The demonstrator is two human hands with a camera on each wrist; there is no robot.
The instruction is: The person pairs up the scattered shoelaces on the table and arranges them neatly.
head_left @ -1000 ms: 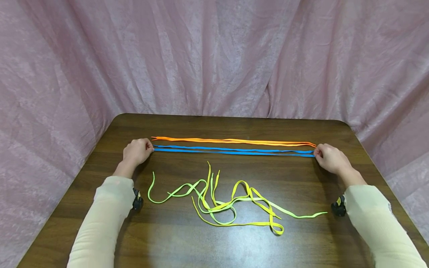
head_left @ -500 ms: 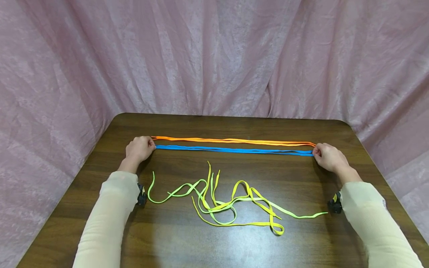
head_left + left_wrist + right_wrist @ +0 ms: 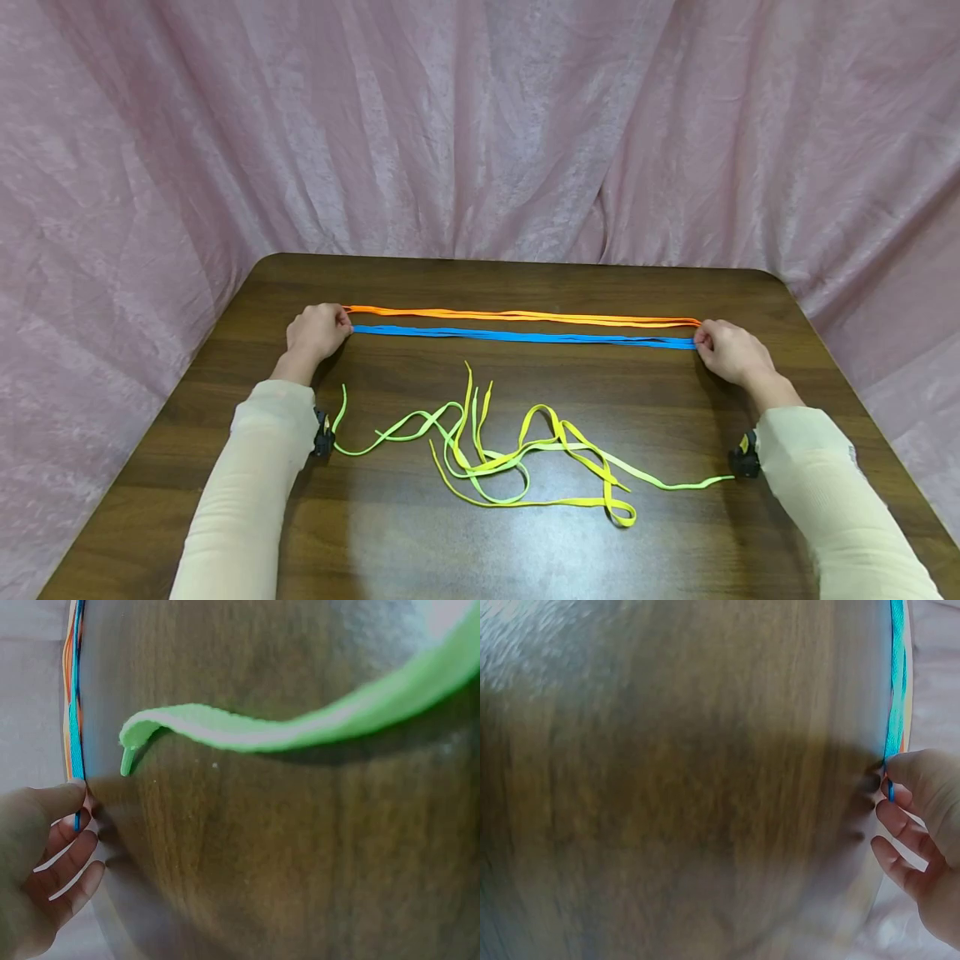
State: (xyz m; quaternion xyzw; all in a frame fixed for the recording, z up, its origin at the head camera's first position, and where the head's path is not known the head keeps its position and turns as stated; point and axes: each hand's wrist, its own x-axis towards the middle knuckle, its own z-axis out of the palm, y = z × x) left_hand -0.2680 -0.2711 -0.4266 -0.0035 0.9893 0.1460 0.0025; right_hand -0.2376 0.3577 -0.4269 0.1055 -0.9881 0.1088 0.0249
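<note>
A pair of blue shoelaces [image 3: 517, 337] runs nearly straight across the far part of the table, its strands side by side. My left hand [image 3: 317, 333] pinches the left ends between thumb and index finger; a blue tip [image 3: 76, 822] pokes out below the pinch in the left wrist view. At the other side, my right hand [image 3: 733, 350] pinches the right ends, and a short blue tip [image 3: 890, 792] shows there too. The other fingers of both hands are spread and bent. Just beyond the blue pair lie orange shoelaces [image 3: 450, 314], stretched out parallel to it.
Nearer the body, a yellow shoelace [image 3: 607, 492] and light green shoelaces [image 3: 660, 484] lie in a loose tangle on the brown wooden table [image 3: 480, 554]. One green end curls close to the left wrist's camera. A pink curtain [image 3: 480, 125] hangs behind the table.
The blue strands, apart at the left before, have closed together. Both hands have shifted slightly inward and away from the body, bringing the blue laces' left part a little nearer the orange ones.
</note>
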